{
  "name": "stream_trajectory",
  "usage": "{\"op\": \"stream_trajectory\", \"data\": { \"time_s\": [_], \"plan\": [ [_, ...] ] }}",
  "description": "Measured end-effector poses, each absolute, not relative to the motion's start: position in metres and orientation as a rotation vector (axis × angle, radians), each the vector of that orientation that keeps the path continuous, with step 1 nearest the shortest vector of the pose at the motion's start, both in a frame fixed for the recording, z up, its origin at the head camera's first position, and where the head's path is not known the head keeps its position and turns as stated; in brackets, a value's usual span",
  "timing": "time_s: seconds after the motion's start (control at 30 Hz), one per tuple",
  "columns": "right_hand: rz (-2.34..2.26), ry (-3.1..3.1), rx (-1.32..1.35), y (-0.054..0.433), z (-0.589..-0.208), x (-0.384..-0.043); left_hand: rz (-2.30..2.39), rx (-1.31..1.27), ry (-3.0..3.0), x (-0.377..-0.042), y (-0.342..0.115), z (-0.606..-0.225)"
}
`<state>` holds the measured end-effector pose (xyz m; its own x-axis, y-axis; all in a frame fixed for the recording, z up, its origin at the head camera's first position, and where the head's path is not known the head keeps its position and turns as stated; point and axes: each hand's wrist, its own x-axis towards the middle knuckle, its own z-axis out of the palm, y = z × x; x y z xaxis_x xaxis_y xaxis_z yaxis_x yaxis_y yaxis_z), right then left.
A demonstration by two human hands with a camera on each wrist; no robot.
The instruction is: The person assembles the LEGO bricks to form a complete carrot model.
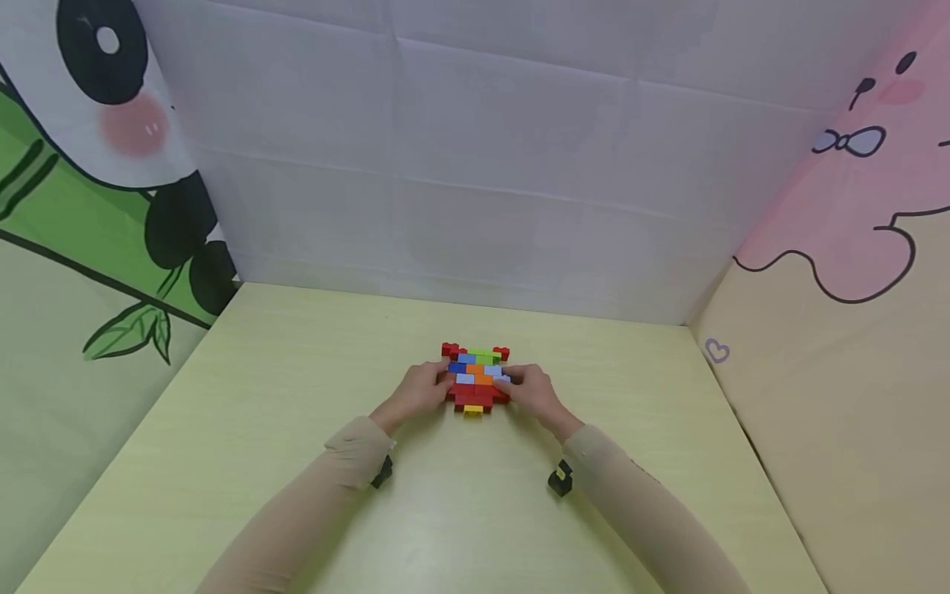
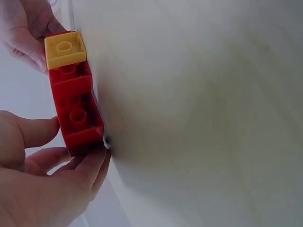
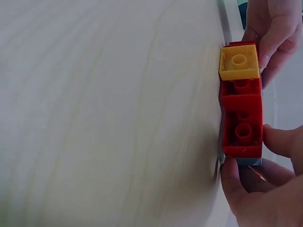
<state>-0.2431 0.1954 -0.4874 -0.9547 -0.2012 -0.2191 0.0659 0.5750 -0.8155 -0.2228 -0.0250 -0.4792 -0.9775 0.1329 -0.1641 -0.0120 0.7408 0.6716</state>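
Observation:
A build of toy bricks (image 1: 475, 379) lies on the table, joined in rows of red, blue, light blue, orange and green. Its near end narrows to a yellow brick (image 2: 65, 48), whose hollow underside faces the wrist cameras. My left hand (image 1: 420, 391) grips the build's left side, thumb on one face and fingers on the other. On the opposite side my right hand (image 1: 536, 393) holds it in the same way, with fingertips by a grey-blue brick (image 3: 248, 161). Red bricks (image 3: 242, 127) show their open undersides beside the yellow one. Fingers hide parts of both sides.
The pale wooden table (image 1: 312, 346) runs back to a white cloth wall (image 1: 505, 181). Printed cartoon panels stand at the left (image 1: 96, 247) and right (image 1: 839, 330). A black wrist camera (image 1: 561, 478) hangs under the right sleeve, another (image 1: 382, 473) under the left.

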Motion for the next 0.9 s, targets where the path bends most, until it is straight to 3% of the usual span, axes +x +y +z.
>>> {"op": "stream_trajectory", "data": {
  "time_s": [0.9],
  "plan": [
    [-1.357,2.538,-0.074,0.1932,-0.4948,-0.2447,1.052,0.098,2.757,-0.2228,-0.0219,-0.4828]
  ]
}}
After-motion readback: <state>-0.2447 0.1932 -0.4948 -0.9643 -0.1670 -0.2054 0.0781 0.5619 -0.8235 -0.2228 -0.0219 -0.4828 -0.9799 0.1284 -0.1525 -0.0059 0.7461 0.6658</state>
